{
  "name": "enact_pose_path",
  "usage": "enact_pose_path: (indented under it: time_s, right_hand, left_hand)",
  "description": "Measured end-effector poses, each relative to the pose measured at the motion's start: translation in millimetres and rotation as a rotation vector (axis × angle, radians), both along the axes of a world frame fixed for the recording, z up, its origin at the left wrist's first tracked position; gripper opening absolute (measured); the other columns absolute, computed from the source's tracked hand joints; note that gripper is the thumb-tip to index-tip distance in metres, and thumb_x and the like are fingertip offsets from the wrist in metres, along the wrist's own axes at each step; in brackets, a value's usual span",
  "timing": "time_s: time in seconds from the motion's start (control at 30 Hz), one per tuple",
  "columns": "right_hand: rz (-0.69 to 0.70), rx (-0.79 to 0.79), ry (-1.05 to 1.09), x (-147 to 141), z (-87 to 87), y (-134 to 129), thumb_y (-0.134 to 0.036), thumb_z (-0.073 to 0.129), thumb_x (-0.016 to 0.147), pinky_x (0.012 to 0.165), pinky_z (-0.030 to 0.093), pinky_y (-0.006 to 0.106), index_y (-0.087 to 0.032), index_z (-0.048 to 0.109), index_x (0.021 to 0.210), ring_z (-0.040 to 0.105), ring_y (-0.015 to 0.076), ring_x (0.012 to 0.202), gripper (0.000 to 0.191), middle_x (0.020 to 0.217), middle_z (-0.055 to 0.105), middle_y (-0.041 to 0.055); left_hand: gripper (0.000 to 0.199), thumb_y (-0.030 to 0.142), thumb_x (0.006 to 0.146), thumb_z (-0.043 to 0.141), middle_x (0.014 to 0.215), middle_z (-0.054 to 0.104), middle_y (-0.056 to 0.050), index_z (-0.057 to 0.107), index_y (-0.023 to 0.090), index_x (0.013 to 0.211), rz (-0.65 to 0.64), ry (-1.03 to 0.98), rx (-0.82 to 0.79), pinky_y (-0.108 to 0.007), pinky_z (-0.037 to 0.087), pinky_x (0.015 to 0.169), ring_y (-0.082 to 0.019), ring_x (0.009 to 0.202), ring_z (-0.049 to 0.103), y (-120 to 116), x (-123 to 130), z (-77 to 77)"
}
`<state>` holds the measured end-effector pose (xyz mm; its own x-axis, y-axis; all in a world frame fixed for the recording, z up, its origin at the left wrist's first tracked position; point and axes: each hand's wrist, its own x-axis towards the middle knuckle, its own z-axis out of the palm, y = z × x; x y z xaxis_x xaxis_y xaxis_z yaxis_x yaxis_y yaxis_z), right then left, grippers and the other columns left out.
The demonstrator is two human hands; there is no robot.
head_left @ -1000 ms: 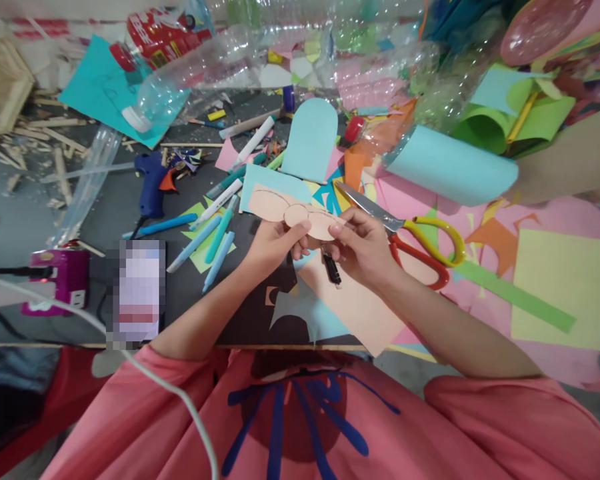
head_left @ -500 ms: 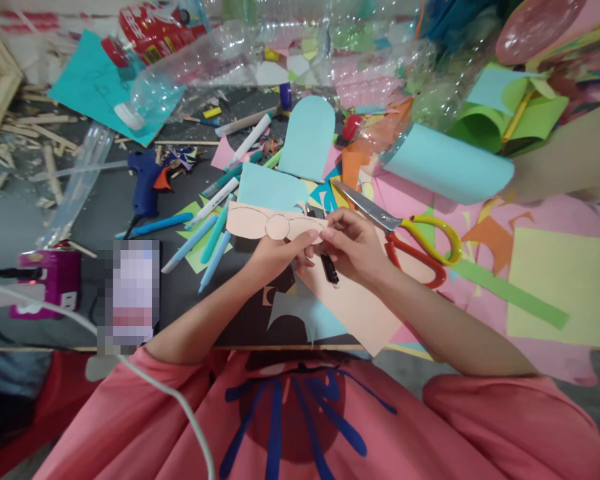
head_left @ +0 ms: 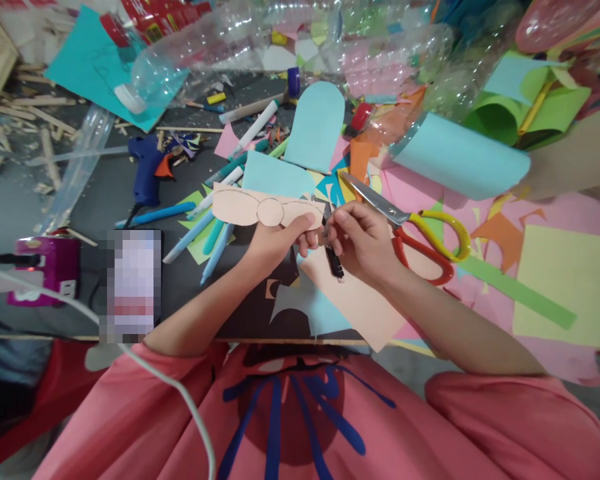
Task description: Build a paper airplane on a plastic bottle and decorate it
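My left hand (head_left: pixel 283 241) pinches a strip of peach paper (head_left: pixel 235 203) between thumb and fingers. A bow outline with a round middle is drawn on the strip, and part of its edge is cut along the curve. Close to the strip's right end, my right hand (head_left: pixel 363 237) is closed with thumb and fingertips together; what they hold, if anything, is too small to make out. Beneath the hands lies a black cutter knife (head_left: pixel 335 265), partly hidden. Scissors (head_left: pixel 380 201) with yellow and red handles rest just beyond my right hand.
Several markers (head_left: pixel 193 237) and light-blue paper pieces (head_left: pixel 316 130) lie behind my left hand. A blue glue gun (head_left: pixel 147 170) and a phone (head_left: pixel 135 280) are on the left. Plastic bottles (head_left: pixel 195 60) crowd the back; a blue paper roll (head_left: pixel 463 157) and coloured scraps cover the right.
My right hand has come away from the strip's right end. The left hand has shifted the strip slightly left and up. The whole view has moved a little.
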<state>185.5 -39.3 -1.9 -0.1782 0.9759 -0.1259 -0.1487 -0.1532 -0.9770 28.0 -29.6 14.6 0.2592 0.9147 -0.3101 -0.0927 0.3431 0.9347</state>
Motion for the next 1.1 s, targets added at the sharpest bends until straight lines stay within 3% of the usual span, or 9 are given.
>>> enact_pose_path:
  time_s: [0.13, 0.2, 0.27, 0.37, 0.5, 0.63, 0.83, 1.0, 1.1]
  right_hand:
    - [0.082, 0.267, -0.671, 28.3, 33.8, -4.0, -0.048, 0.045, 0.096, 0.061, 0.046, 0.029, -0.021, 0.059, 0.073, 0.06, 0.0155, 0.064, 0.038, 0.068, 0.063, 0.0016]
    - [0.1, 0.334, -1.081, 51.2, 50.4, -9.8, -0.036, 0.043, 0.096, 0.073, 0.048, 0.035, -0.02, 0.065, 0.091, 0.064, 0.0234, 0.083, 0.028, 0.089, 0.069, 0.0081]
    - [0.165, 0.305, -1.411, 73.7, 58.1, -18.2, -0.027, 0.039, 0.094, 0.075, 0.048, 0.042, -0.016, 0.064, 0.11, 0.064, 0.0307, 0.088, 0.032, 0.094, 0.068, 0.014]
    - [0.293, 0.237, -1.596, 96.8, 52.0, -29.3, -0.028, 0.045, 0.092, 0.076, 0.05, 0.043, -0.014, 0.053, 0.132, 0.063, 0.0351, 0.097, 0.044, 0.106, 0.064, 0.0186]
    - [0.326, 0.228, -1.763, 103.2, 36.0, -26.4, -0.023, 0.046, 0.09, 0.072, 0.047, 0.041, -0.015, 0.045, 0.143, 0.062, 0.0358, 0.091, 0.054, 0.105, 0.06, 0.0198]
    - [0.37, 0.096, -1.715, 98.1, 39.4, -10.3, -0.026, 0.049, 0.089, 0.065, 0.043, 0.035, -0.016, 0.051, 0.136, 0.062, 0.0319, 0.083, 0.048, 0.101, 0.057, 0.0186]
    - [0.204, 0.031, -1.55, 101.8, 54.8, -12.2, -0.028, 0.048, 0.09, 0.066, 0.04, 0.035, -0.02, 0.057, 0.121, 0.059, 0.0279, 0.082, 0.033, 0.1, 0.061, 0.0149]
    - [0.24, -0.112, -0.815, 100.6, 62.4, -43.4, -0.04, 0.056, 0.09, 0.063, 0.044, 0.027, -0.027, 0.048, 0.114, 0.054, 0.0144, 0.067, 0.029, 0.083, 0.056, 0.0007]
    - [0.31, -0.167, -0.634, 89.4, 71.5, -61.3, -0.056, 0.049, 0.092, 0.053, 0.044, 0.024, -0.027, 0.049, 0.109, 0.047, 0.012, 0.058, 0.034, 0.074, 0.049, -0.0025]
  left_hand:
    - [0.026, 0.027, 0.076, 0.056, 0.05, 0.058, 0.002, 0.057, 0.015, 0.053, 0.07, 0.011, -0.023, -0.022, 0.046, 0.048, -0.006, 0.038, 0.048, 0.4, 0.6, 0.9]
    - [0.025, 0.026, 0.075, 0.055, 0.05, 0.058, 0.002, 0.057, 0.016, 0.053, 0.084, 0.008, -0.03, -0.022, 0.045, 0.048, -0.006, 0.039, 0.047, 0.7, 0.5, 0.5]
    - [0.025, 0.025, 0.075, 0.056, 0.05, 0.058, 0.002, 0.056, 0.016, 0.051, 0.082, 0.007, -0.028, -0.022, 0.046, 0.05, -0.006, 0.041, 0.048, 0.7, 0.3, -0.1]
    - [0.028, 0.028, 0.076, 0.057, 0.049, 0.056, 0.003, 0.057, 0.016, 0.051, 0.066, 0.0, -0.014, -0.022, 0.045, 0.051, -0.006, 0.042, 0.048, 0.6, 0.1, -0.9]
    - [0.035, 0.035, 0.081, 0.057, 0.047, 0.055, 0.003, 0.057, 0.017, 0.051, 0.011, 0.029, -0.009, -0.021, 0.046, 0.053, -0.007, 0.044, 0.051, 0.5, -0.1, -1.5]
    - [0.039, 0.039, 0.087, 0.056, 0.049, 0.058, 0.002, 0.061, 0.017, 0.055, -0.035, 0.046, -0.035, -0.02, 0.05, 0.061, -0.008, 0.049, 0.056, -0.6, -1.1, -1.9]
    - [0.04, 0.043, 0.089, 0.055, 0.054, 0.063, 0.001, 0.061, 0.016, 0.059, -0.02, 0.011, -0.067, -0.019, 0.046, 0.052, -0.006, 0.042, 0.052, -0.6, -1.0, -4.8]
    - [0.037, 0.04, 0.084, 0.059, 0.05, 0.06, 0.002, 0.059, 0.016, 0.057, -0.011, 0.009, -0.027, -0.019, 0.044, 0.047, -0.006, 0.038, 0.048, -0.2, -0.3, -1.9]
    - [0.031, 0.038, 0.081, 0.061, 0.051, 0.061, 0.001, 0.062, 0.015, 0.06, -0.017, -0.018, 0.002, -0.02, 0.043, 0.047, -0.006, 0.04, 0.049, -1.3, -0.3, 0.6]
